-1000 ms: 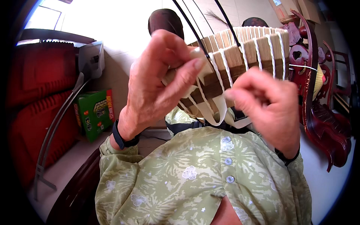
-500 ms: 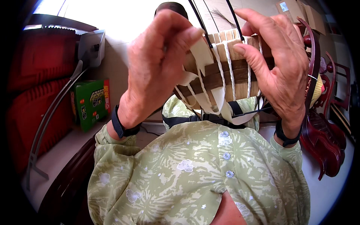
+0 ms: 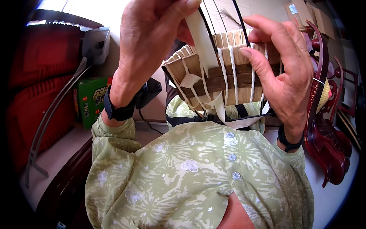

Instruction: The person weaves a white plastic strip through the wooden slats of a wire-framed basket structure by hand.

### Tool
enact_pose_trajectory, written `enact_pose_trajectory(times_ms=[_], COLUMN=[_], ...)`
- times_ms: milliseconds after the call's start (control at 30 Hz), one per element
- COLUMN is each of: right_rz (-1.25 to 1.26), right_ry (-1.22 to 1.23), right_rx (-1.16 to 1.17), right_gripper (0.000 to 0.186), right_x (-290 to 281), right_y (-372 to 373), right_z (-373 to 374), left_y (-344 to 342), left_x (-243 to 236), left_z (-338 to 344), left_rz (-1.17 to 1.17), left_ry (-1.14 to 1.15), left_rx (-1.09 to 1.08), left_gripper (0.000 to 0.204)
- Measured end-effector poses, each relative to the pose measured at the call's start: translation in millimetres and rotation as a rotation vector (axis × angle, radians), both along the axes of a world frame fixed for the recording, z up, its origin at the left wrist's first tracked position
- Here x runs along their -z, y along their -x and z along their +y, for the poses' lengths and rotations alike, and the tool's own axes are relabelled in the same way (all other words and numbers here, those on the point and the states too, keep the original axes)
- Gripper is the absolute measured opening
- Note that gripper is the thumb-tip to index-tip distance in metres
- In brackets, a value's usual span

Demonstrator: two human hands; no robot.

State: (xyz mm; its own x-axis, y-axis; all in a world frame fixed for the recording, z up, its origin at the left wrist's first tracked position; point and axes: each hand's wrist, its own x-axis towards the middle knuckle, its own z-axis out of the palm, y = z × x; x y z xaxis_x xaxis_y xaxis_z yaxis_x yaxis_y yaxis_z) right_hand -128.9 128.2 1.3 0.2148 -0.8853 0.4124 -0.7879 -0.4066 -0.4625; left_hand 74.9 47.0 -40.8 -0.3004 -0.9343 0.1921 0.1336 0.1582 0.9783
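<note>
A woven basket (image 3: 241, 80) of light and dark brown flat bands, crossed by white twisted cords, is held up in front of my chest. My left hand (image 3: 148, 49) pinches a cream flat strip (image 3: 204, 44) above the rim; the strip runs down over the basket's front. My right hand (image 3: 284, 66) grips the right side of the rim, thumb on the near face and fingers behind it. Thin black handles (image 3: 241, 23) rise from the rim, one beside my right fingertips. A loose cream strip end (image 3: 217, 105) curls below the basket.
At left are red cushions (image 3: 42, 61), a grey curved stand (image 3: 49, 118) and a green box (image 3: 89, 101). Dark red carved wooden furniture (image 3: 324, 141) stands close on the right. Cardboard boxes (image 3: 314, 19) are at the far right. A cable (image 3: 148, 124) hangs near my left wrist.
My left hand has moved up, drawing the cream strip upward, so more of the basket's left side shows. My right hand stays at the rim.
</note>
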Motion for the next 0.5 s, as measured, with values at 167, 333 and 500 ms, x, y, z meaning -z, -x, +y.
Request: enact_pose_trajectory(times_ms=[167,333,500], right_rz=[-0.018,-0.144,-0.048], right_ry=[-0.015,-0.041,-0.114], right_rx=[-0.019,-0.059,-0.081], right_gripper=[0.038,0.034,0.029], right_x=[-6.7,3.2,-9.1], right_y=[-3.2,5.9,26.6], right_z=[0.5,-4.1,-14.4], left_y=[-3.4,-4.9,-24.8], left_x=[3.3,-5.9,-6.4], left_z=[-0.1,14.7,24.4], left_rz=[-0.003,-0.079,-0.242], left_ry=[0.039,-0.095,-0.345], left_rx=[-0.026,0.008,0.510], left_gripper=[0.012,0.027,0.046])
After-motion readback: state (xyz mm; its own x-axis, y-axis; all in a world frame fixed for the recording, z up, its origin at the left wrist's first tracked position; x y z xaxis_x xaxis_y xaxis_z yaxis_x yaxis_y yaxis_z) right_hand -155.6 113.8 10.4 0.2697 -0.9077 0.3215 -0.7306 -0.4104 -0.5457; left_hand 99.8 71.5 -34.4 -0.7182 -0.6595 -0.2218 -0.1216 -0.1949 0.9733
